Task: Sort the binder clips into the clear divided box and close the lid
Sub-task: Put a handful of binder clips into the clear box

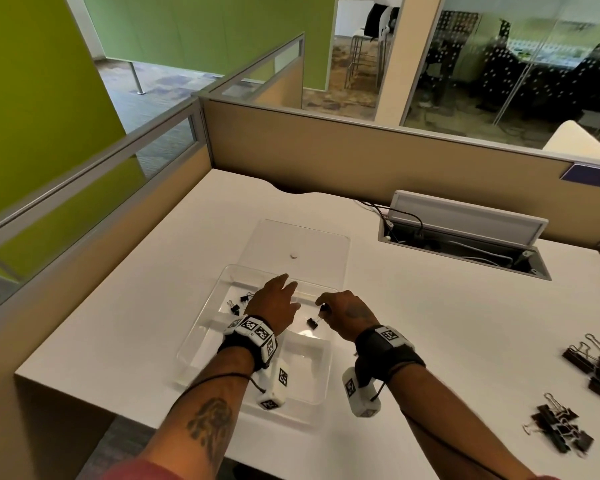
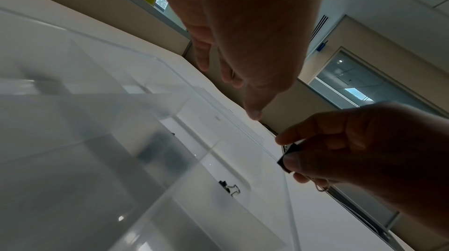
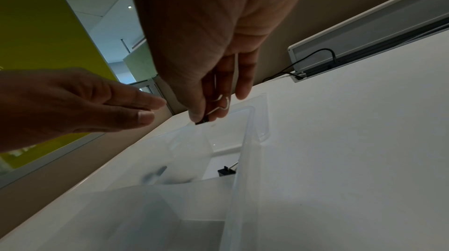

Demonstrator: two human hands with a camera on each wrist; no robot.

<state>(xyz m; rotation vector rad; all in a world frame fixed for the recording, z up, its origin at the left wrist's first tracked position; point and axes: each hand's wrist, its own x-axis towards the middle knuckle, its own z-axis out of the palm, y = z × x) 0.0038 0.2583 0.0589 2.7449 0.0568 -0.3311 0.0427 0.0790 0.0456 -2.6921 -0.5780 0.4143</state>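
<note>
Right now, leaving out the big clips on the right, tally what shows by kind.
Small clips: 4, one pinched in the right hand
Box: 1
Lid: 1
Total: 6

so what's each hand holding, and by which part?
Right hand pinches a small binder clip by its black body, wire handles trailing. Left hand holds nothing.

Right hand (image 3: 206, 44) pinching small binder clip (image 3: 203, 120), above clear box (image 3: 240, 168)

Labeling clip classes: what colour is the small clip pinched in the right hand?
Black body, silver wire handles: small binder clip in right hand; left wrist view.
</note>
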